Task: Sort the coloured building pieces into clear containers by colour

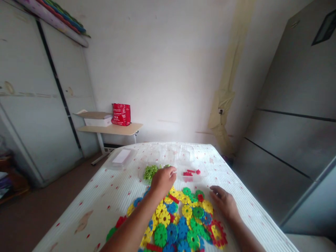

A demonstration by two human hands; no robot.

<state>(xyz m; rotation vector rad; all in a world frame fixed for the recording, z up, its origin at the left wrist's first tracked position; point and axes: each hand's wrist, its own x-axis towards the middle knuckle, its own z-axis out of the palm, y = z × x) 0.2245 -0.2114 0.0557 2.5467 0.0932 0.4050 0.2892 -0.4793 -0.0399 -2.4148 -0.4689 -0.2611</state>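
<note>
My left hand point(164, 180) hovers over the front rim of a clear plastic container, between light green pieces point(151, 172) on its left and a few red pieces point(188, 173) on its right. Its fingers are pinched together; whatever lies between the fingertips is too small to make out. My right hand point(225, 201) rests on the table at the right edge of a pile of flower-shaped plastic building discs point(172, 232). Those fingers are slightly spread and hold nothing. Yellow, blue, green and red discs make up the pile, with red bars point(174, 199) among them.
A white ribbed tablecloth point(105, 206) with red spots covers the table. At its far left lies a clear lid with a white card point(121, 156). Beyond stands a small desk point(123, 129) with a red bag point(121, 114) and a white box point(98, 120).
</note>
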